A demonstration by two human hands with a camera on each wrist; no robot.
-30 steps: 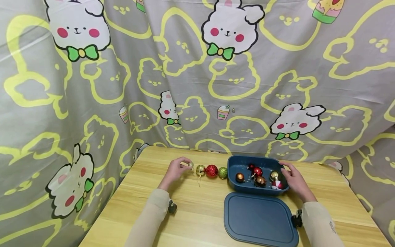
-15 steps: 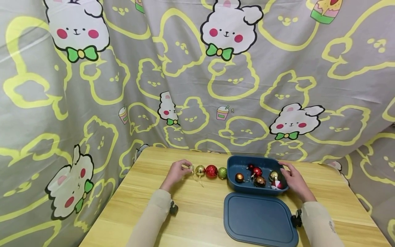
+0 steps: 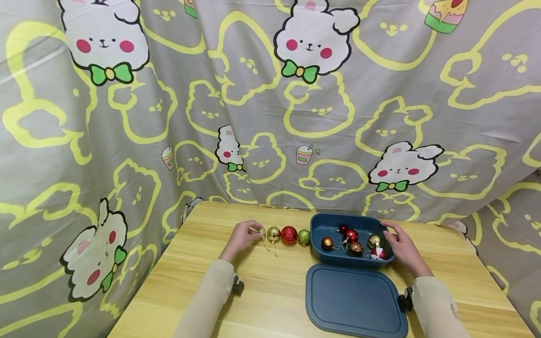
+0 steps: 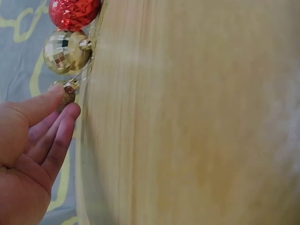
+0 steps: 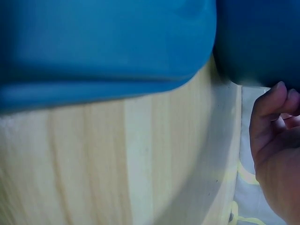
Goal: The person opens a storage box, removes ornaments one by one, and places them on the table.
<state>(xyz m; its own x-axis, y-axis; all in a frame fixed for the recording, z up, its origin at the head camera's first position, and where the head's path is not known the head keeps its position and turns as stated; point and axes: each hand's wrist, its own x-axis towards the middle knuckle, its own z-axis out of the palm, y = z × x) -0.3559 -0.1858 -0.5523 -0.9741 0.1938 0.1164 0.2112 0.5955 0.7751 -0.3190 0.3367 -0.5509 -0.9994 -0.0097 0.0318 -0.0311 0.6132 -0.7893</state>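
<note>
At the left end of a row of Christmas baubles, my left hand (image 3: 243, 238) pinches a small gold glitter bauble (image 4: 68, 96) between thumb and fingers. Beside it lies a larger mirrored gold bauble (image 3: 274, 234), then a red bauble (image 3: 289, 234) and a green bauble (image 3: 304, 237). My right hand (image 3: 403, 246) holds the right end of a dark blue storage box (image 3: 323, 256) by its rim, fingers bent. Inside the box are several baubles, among them a copper one (image 3: 327, 243), a brown one (image 3: 355, 249), a gold one (image 3: 374, 241) and a red-and-white one (image 3: 378, 253).
A blue lid (image 3: 356, 300) lies flat on the wooden table (image 3: 262, 300), just in front of the box. Behind the table hangs a grey patterned curtain (image 3: 262, 117). Thin gold hanging loops trail from the left baubles onto the wood.
My left hand has shifted very slightly, keeping the small gold bauble right beside the mirrored one. A gold loop below it has moved a little. The right hand stays on the box.
</note>
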